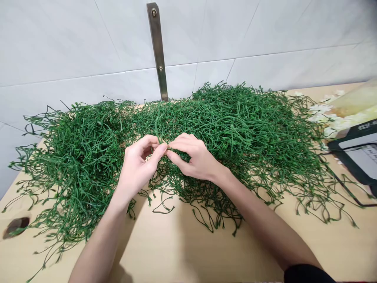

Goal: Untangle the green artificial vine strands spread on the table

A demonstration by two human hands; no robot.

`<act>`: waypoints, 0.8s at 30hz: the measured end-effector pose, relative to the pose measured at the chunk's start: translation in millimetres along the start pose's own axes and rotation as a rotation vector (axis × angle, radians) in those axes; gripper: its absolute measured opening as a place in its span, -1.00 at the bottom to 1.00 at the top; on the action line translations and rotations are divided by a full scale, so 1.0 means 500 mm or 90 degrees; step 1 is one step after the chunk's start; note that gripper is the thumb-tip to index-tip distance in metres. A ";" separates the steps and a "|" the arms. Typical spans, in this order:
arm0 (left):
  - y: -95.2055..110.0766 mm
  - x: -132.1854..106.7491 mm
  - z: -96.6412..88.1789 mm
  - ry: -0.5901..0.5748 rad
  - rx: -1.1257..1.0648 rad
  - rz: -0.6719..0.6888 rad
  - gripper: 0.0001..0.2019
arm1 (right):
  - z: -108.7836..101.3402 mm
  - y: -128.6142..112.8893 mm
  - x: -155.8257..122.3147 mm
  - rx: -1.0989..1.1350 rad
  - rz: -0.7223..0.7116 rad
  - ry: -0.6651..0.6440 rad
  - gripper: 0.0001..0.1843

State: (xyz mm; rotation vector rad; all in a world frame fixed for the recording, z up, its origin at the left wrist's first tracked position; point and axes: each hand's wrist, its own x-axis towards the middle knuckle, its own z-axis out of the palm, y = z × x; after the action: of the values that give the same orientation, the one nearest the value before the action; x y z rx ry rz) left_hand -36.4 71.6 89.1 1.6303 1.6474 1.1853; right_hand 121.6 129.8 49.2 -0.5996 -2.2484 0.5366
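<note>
My left hand (144,157) pinches a thin green plastic stem (159,127) between thumb and forefinger, its upper end pointing away from me. The fingertips of my right hand (191,154) are pressed together at the same spot and meet those of my left, closed on the stem's near end. What exactly lies between the fingertips is mostly hidden. Both hands are above a large heap of loose green artificial stems (244,122), with small tufted ends. A second dense mound of stems (85,145) lies to the left.
A pale wooden table (165,243) carries the heaps. A metal bracket (159,51) is screwed to the tiled wall (73,39) behind. At the right are white artificial flowers (332,118) and a dark-framed bag or case (359,151). A dark hole (16,227) shows at the table's left.
</note>
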 end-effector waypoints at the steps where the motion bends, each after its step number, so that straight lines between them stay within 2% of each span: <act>1: 0.001 0.000 0.000 0.003 0.004 -0.004 -0.82 | -0.002 -0.004 0.000 -0.024 -0.003 -0.010 -0.73; 7: 0.002 -0.004 0.005 -0.023 0.009 -0.019 -0.80 | -0.004 -0.017 0.001 -0.179 -0.040 -0.023 -0.71; 12: -0.008 -0.009 0.019 -0.041 0.011 -0.009 -0.80 | 0.000 -0.014 -0.004 -0.218 -0.056 -0.022 -0.72; 19: -0.015 -0.011 0.025 -0.043 0.045 0.014 -0.83 | -0.001 -0.019 0.001 -0.150 -0.037 -0.020 -0.73; 24: -0.012 -0.006 0.016 -0.052 -0.038 -0.025 -0.82 | -0.004 0.002 -0.002 -0.100 -0.076 -0.020 -0.68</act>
State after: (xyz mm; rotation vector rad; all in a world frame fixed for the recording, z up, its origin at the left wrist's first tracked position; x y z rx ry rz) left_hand -32.1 71.4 79.5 1.5822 1.5714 1.1225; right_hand 123.8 130.4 49.7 -0.5332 -2.3543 0.3141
